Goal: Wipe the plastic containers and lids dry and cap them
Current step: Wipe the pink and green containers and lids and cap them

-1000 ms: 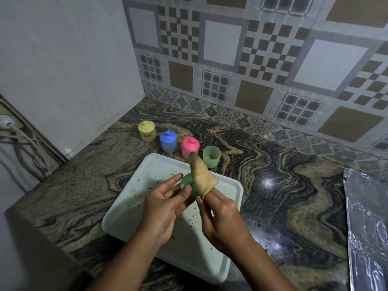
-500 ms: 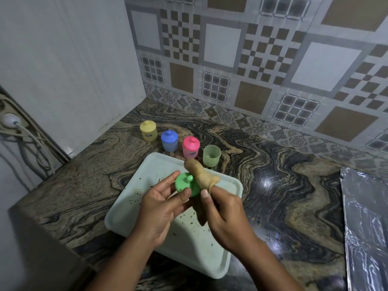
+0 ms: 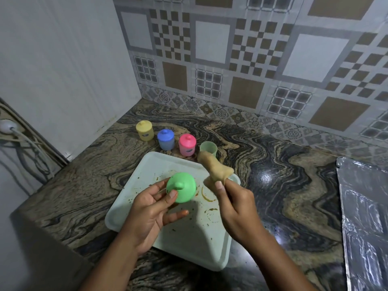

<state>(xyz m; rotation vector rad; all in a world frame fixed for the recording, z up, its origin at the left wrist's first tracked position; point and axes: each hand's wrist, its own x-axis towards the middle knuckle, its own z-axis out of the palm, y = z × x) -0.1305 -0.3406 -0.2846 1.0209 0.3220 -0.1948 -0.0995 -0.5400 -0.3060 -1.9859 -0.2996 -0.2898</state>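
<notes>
My left hand (image 3: 150, 208) holds a green lid (image 3: 181, 187) with a knob between thumb and fingers, its top turned toward me, above the white tray (image 3: 195, 238). To its right my right hand (image 3: 235, 204) pinches a beige cloth (image 3: 214, 169) that sticks up, a small gap away from the lid. Behind the tray stand a capped yellow container (image 3: 144, 130), a capped blue container (image 3: 166, 139), a capped pink container (image 3: 187, 144) and an uncapped green container (image 3: 208, 149), partly hidden by the cloth.
The tray, stained with brown specks, lies on a dark marbled counter (image 3: 294, 185). A white wall panel stands at the left, tiled wall at the back. Foil sheet (image 3: 365, 217) covers the right edge. A plug and cables (image 3: 12, 133) hang at far left.
The cloth has come off the green lid and moved right. The lid's knobbed top is now fully exposed in my left hand.
</notes>
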